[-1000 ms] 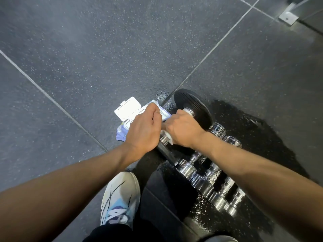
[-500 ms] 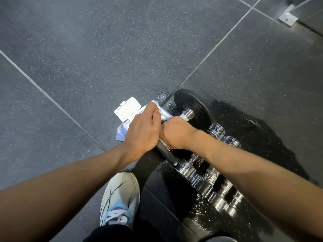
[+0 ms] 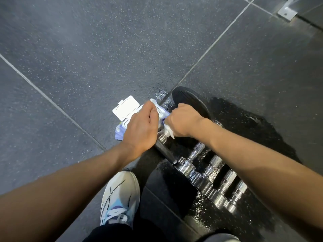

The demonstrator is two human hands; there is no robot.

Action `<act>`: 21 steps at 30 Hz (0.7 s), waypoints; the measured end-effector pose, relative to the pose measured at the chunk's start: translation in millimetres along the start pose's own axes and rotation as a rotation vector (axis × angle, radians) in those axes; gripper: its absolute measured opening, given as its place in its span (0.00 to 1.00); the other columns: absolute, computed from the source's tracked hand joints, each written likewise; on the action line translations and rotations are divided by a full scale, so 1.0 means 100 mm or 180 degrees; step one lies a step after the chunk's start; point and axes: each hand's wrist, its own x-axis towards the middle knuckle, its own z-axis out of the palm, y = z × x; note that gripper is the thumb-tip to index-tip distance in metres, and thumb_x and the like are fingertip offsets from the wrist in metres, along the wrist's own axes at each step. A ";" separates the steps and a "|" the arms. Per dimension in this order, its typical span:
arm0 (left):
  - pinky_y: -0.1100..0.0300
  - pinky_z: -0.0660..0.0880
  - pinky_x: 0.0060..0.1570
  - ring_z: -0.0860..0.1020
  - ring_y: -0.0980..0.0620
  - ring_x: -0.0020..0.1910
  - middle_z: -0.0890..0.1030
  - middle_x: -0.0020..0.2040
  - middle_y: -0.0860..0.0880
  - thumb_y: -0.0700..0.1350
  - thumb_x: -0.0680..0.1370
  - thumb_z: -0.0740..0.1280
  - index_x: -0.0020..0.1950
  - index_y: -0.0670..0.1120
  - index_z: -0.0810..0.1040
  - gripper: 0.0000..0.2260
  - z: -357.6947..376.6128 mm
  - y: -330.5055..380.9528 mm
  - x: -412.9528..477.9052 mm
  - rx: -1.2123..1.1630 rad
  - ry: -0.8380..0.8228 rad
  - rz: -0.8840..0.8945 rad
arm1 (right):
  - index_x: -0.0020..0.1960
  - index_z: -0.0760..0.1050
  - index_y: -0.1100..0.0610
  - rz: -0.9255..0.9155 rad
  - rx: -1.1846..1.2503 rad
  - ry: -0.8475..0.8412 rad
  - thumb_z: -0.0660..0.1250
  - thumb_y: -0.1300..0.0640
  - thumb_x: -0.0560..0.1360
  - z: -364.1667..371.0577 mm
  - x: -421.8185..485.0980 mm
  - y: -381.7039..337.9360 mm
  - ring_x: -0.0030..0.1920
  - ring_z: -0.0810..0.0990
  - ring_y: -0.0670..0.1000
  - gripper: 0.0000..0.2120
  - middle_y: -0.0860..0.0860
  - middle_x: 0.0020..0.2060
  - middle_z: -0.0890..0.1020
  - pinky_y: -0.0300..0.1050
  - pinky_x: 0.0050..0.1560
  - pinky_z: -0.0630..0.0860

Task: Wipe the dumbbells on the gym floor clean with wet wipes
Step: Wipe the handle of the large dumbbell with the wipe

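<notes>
Head view: at frame centre the right hand point(image 3: 183, 122), closed around a white wet wipe point(image 3: 169, 131) on the big dumbbell point(image 3: 190, 102)'s handle, had slid up from the near collar toward the black plate, so the handle was nearly wiped. The left hand point(image 3: 141, 126) gripped the near end, steadying it beside the open wipes pack point(image 3: 126, 108).

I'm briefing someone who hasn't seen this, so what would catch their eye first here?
Two bare hands meet mid-frame over a black-ended dumbbell: the right hand grips its handle through a white wipe, the left hand closed beside it. Behind the left hand lies a wet wipes pack, lid flipped open. Lower right, chrome dumbbells lie in a row on a wet floor patch.
</notes>
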 end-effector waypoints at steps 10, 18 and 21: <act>0.42 0.71 0.48 0.72 0.44 0.41 0.72 0.35 0.52 0.46 0.87 0.55 0.46 0.47 0.69 0.11 0.01 0.01 -0.01 0.0028 -0.0032 0.0006 | 0.42 0.77 0.53 0.0191 0.0548 0.2087 0.72 0.62 0.69 0.59 -0.03 -0.18 0.36 0.74 0.56 0.06 0.50 0.32 0.76 0.52 0.47 0.72; 0.41 0.72 0.49 0.74 0.42 0.43 0.75 0.37 0.50 0.48 0.86 0.54 0.47 0.46 0.69 0.11 0.01 -0.01 0.00 0.0035 -0.0013 0.0035 | 0.50 0.73 0.58 -0.0382 0.0734 0.2639 0.60 0.67 0.75 0.63 -0.09 -0.49 0.41 0.74 0.57 0.07 0.54 0.39 0.77 0.53 0.49 0.72; 0.42 0.72 0.48 0.74 0.42 0.43 0.75 0.37 0.50 0.47 0.87 0.55 0.47 0.46 0.70 0.11 0.01 -0.01 0.00 0.0037 -0.0018 0.0044 | 0.43 0.78 0.60 -0.0494 0.0522 0.2411 0.66 0.66 0.69 0.51 -0.03 -0.40 0.32 0.76 0.57 0.05 0.54 0.32 0.78 0.50 0.38 0.71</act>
